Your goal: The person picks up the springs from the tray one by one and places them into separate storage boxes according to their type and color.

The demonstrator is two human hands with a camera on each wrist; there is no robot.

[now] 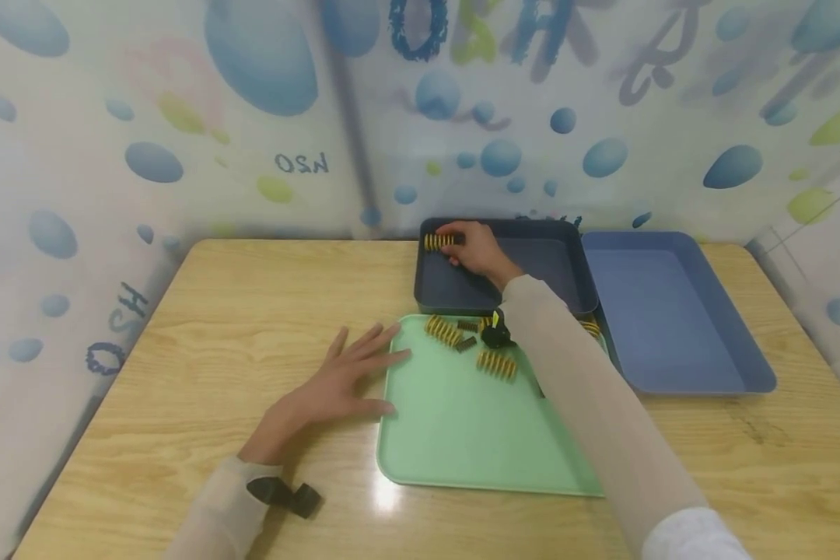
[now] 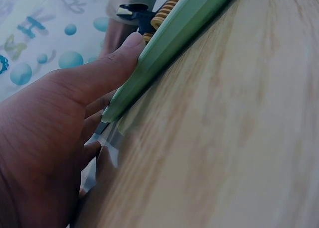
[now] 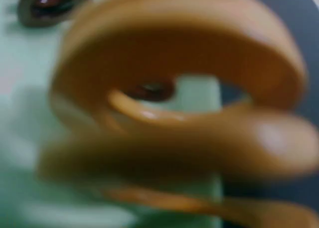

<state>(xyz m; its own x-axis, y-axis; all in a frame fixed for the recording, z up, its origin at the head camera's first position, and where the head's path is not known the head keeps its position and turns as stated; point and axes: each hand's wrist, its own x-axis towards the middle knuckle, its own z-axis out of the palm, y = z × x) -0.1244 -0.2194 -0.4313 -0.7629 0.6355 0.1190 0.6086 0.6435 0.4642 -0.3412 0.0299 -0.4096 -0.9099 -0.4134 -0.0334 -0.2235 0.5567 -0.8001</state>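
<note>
My right hand (image 1: 477, 249) reaches into the dark tray (image 1: 542, 303) and pinches the right end of a yellow coil spring (image 1: 437, 242) at the tray's back left corner. My left hand (image 1: 339, 385) lies with fingers spread at the left edge of the light green tray (image 1: 462, 443). In the left wrist view, its thumb (image 2: 132, 41) touches the green rim. On the green tray lie yellow springs, one at the back left (image 1: 443, 331) and one nearer the middle (image 1: 496, 365), plus small dark springs (image 1: 466, 343). A blurred yellow coil (image 3: 174, 34) fills the right wrist view.
A blue-grey tray (image 1: 679, 319) stands to the right of the dark one. The right forearm crosses the green tray and hides part of it, with another yellow spring (image 1: 591, 328) partly showing behind. A patterned wall sheet (image 1: 392, 132) rises behind the wooden table (image 1: 273, 311).
</note>
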